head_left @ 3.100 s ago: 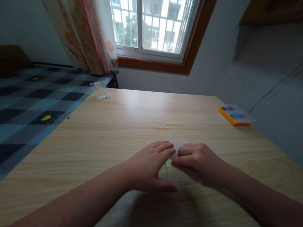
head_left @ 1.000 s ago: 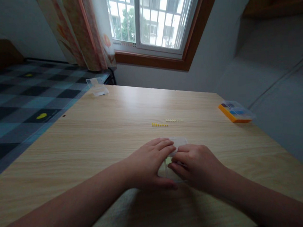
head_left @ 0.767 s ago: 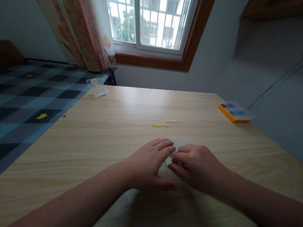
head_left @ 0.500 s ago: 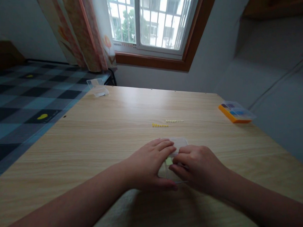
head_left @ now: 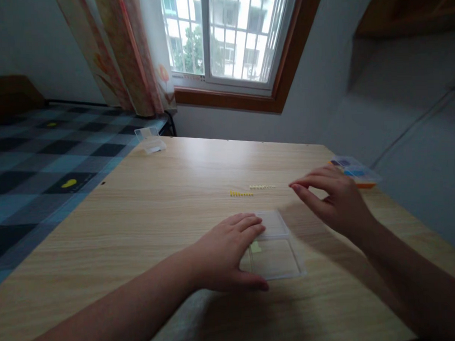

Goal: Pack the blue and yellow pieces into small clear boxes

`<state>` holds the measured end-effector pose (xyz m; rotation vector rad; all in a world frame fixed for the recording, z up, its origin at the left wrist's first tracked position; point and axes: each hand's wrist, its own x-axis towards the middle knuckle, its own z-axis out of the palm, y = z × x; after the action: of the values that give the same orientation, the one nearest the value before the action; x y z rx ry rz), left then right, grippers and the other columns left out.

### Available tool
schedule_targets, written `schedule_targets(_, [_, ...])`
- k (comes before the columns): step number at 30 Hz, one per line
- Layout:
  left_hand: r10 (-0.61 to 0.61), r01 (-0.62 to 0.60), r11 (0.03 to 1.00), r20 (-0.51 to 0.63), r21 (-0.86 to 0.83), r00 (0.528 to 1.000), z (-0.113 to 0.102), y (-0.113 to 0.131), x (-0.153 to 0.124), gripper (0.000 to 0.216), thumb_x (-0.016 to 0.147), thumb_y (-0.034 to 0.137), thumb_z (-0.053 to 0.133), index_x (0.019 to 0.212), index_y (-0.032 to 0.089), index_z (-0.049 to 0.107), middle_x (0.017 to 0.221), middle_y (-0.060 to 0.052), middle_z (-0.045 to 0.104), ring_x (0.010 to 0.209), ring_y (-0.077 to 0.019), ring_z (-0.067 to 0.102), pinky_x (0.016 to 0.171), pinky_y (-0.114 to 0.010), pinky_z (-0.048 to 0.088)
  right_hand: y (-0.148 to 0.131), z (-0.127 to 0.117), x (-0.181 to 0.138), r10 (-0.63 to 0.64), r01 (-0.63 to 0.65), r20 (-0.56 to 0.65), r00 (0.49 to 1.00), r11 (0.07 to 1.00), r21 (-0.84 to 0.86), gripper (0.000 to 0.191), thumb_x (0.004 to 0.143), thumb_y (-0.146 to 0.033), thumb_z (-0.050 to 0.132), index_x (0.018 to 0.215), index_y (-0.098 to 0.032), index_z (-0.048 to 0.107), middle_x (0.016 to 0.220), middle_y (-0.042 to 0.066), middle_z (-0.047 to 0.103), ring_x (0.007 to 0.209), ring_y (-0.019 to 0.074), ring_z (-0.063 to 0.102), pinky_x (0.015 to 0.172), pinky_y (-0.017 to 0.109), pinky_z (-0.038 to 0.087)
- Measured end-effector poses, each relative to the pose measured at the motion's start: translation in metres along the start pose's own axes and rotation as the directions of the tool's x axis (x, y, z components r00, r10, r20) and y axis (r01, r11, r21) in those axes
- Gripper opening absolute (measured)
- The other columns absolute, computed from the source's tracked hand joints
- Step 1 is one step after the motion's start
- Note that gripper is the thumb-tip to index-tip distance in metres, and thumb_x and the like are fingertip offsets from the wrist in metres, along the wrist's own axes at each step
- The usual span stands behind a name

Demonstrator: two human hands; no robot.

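Observation:
An open clear plastic box (head_left: pixel 277 258) lies on the table with its lid folded back away from me. My left hand (head_left: pixel 232 250) holds the box by its left side, thumb at the near edge and fingers over the lid. Inside the box, at its upper left, is a pale yellow-green piece (head_left: pixel 255 247). My right hand (head_left: pixel 333 196) is raised right of the box, thumb and forefinger pinched together; whatever is between the tips is too small to make out. Beyond the box are a row of small yellow pieces (head_left: pixel 241 194) and a row of pale cream pieces (head_left: pixel 262 187).
An orange case with a clear lid (head_left: pixel 356 171) stands at the table's right edge, partly behind my right hand. Another open clear box (head_left: pixel 151 143) sits at the far left corner. A bed with a checked cover (head_left: pixel 63 156) adjoins the table's left side.
My right hand has lifted out of the clear box and moved right and away from me, thumb and forefinger pinched. My left hand stays on the box.

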<state>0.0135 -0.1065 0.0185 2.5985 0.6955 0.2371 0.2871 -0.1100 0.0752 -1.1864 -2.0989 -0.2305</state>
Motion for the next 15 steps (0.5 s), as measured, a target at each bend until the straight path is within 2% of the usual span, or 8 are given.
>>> schedule_targets(4, [-0.002,0.002,1.0,-0.004,0.001,1.0,0.001,-0.001,-0.002,0.098,0.075,0.068,0.076,0.15,0.012,0.048,0.159,-0.02,0.043,0.148,-0.0384,0.038,0.123,-0.052,0.029,0.029,0.031,0.022,-0.009,0.012,0.153,0.988,1.0,-0.018,0.013,0.092,-0.023,0.068,0.096,-0.021,0.08,0.091,0.007,0.073,0.092,0.0238,0.062,0.088,0.04,0.044])
schedule_targets(7, [0.0,0.0,1.0,-0.019,-0.012,1.0,0.003,-0.003,-0.002,0.096,0.075,0.069,0.076,0.149,0.014,0.049,0.158,-0.02,0.044,0.147,-0.0386,0.039,0.123,-0.053,0.03,0.041,0.056,0.04,0.027,-0.018,0.228,0.973,0.999,-0.042,0.013,0.089,-0.022,0.071,0.096,-0.024,0.082,0.103,0.008,0.073,0.103,0.0257,0.06,0.098,0.043,0.043])
schedule_targets(12, [-0.001,0.001,0.999,-0.018,-0.032,1.0,0.002,-0.002,-0.002,0.096,0.076,0.069,0.074,0.149,0.011,0.049,0.158,-0.022,0.043,0.147,-0.0396,0.039,0.122,-0.055,0.029,0.044,0.088,0.061,0.097,-0.062,0.391,0.915,0.993,-0.102,0.011,0.088,-0.023,0.074,0.093,-0.026,0.083,0.128,0.01,0.068,0.129,0.0308,0.052,0.11,0.049,0.037])
schedule_targets(15, [-0.002,0.0,0.999,-0.026,-0.048,1.0,0.001,0.0,-0.003,0.094,0.076,0.07,0.073,0.148,0.013,0.05,0.157,-0.021,0.044,0.147,-0.0393,0.039,0.122,-0.055,0.03,0.041,0.098,0.065,0.102,-0.061,0.429,0.898,0.992,-0.109,0.011,0.086,-0.024,0.077,0.095,-0.026,0.083,0.132,0.009,0.066,0.133,0.0313,0.05,0.112,0.049,0.036])
